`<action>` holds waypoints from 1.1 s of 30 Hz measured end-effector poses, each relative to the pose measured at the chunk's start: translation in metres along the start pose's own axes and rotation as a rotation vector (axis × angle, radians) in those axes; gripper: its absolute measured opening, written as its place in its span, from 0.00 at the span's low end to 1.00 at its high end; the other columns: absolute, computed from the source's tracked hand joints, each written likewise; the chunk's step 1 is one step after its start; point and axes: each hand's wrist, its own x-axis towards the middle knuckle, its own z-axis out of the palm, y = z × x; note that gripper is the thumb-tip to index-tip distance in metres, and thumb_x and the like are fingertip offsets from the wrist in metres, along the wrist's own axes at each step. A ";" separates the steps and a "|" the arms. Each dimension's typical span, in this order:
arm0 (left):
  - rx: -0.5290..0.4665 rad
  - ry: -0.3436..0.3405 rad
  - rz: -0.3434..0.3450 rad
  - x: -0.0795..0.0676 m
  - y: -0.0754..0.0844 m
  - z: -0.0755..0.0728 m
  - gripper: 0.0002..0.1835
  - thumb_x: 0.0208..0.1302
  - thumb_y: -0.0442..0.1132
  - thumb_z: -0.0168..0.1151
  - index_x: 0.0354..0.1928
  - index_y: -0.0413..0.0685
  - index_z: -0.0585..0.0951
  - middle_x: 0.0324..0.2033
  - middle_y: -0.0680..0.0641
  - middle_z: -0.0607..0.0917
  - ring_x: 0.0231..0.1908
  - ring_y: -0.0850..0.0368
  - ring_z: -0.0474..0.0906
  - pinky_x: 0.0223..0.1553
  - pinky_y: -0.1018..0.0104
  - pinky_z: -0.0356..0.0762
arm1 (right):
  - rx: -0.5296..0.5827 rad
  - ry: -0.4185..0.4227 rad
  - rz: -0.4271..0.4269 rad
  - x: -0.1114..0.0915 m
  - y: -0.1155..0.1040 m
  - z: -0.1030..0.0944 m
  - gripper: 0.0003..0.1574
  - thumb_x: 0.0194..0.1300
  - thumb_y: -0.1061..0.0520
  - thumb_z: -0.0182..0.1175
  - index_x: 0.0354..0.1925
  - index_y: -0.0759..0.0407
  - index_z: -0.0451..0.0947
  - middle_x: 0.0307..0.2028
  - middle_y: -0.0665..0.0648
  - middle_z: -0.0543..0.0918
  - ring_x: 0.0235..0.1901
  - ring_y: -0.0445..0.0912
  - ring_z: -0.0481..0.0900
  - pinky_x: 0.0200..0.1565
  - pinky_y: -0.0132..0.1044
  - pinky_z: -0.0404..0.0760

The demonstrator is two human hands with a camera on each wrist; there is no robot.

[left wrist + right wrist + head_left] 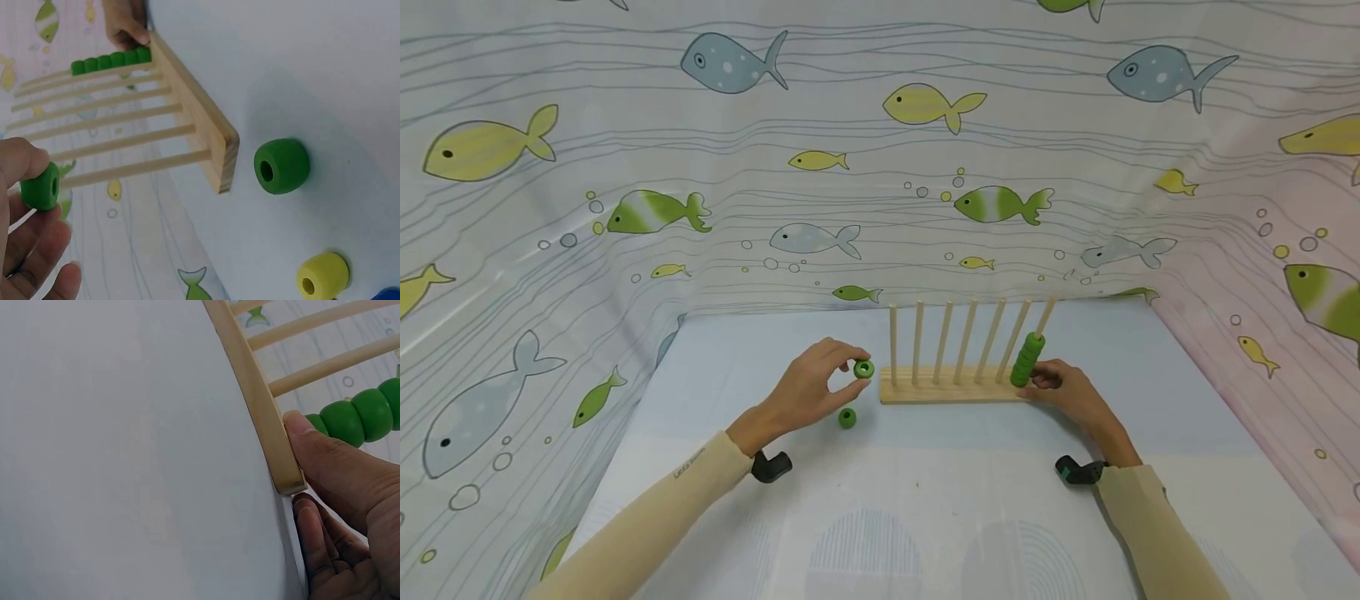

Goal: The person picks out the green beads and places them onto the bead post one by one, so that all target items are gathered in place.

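Thumb and fingers of my left hand (808,385) pinch a green bead (39,189), left of the wooden peg rack (951,395). The bead's hole faces the viewer in the head view. On the table just below that hand lies another green bead (847,418). My right hand (1071,397) grips the right end of the rack's base, thumb on the base's edge and other fingers curled at its end. Several green beads (1027,360) are stacked on the rightmost peg, beside the right hand; the rack's other pegs (917,342) are bare.
A yellow bead (325,275) and part of a blue bead (389,294) lie on the table in the left wrist view. Fish-patterned sheeting (865,192) rises behind the table and along both sides. Black devices (772,467) are strapped at the wrists.
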 end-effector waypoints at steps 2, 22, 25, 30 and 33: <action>0.001 0.003 0.011 0.003 0.000 -0.001 0.18 0.60 0.38 0.76 0.52 0.44 0.84 0.46 0.52 0.86 0.39 0.58 0.78 0.39 0.63 0.80 | 0.000 -0.001 -0.002 0.000 0.000 0.000 0.42 0.62 0.46 0.75 0.65 0.68 0.74 0.53 0.64 0.78 0.49 0.51 0.75 0.48 0.34 0.77; -0.008 0.043 0.098 0.033 0.011 -0.006 0.18 0.61 0.38 0.76 0.51 0.42 0.84 0.45 0.50 0.86 0.41 0.54 0.79 0.42 0.66 0.79 | -0.011 0.005 -0.008 0.002 0.003 0.001 0.42 0.62 0.46 0.75 0.64 0.68 0.74 0.53 0.64 0.79 0.49 0.51 0.75 0.47 0.33 0.77; -0.002 0.054 0.120 0.037 0.012 -0.006 0.18 0.59 0.37 0.77 0.50 0.43 0.85 0.45 0.50 0.86 0.41 0.55 0.78 0.42 0.67 0.79 | -0.021 0.002 -0.009 0.002 0.003 0.001 0.42 0.63 0.46 0.75 0.65 0.69 0.74 0.53 0.65 0.79 0.50 0.51 0.75 0.47 0.32 0.77; 0.004 0.067 0.145 0.045 0.013 -0.005 0.18 0.57 0.35 0.78 0.50 0.42 0.85 0.45 0.50 0.86 0.43 0.55 0.78 0.42 0.67 0.79 | -0.015 -0.003 -0.013 0.003 0.003 0.000 0.42 0.64 0.49 0.74 0.65 0.71 0.73 0.54 0.66 0.78 0.50 0.52 0.75 0.45 0.31 0.77; 0.010 0.072 0.159 0.050 0.015 -0.005 0.19 0.57 0.36 0.77 0.50 0.42 0.85 0.45 0.49 0.85 0.42 0.55 0.78 0.42 0.67 0.78 | -0.007 -0.005 -0.013 0.002 0.002 0.000 0.42 0.64 0.50 0.74 0.66 0.71 0.72 0.55 0.67 0.78 0.51 0.52 0.75 0.45 0.31 0.77</action>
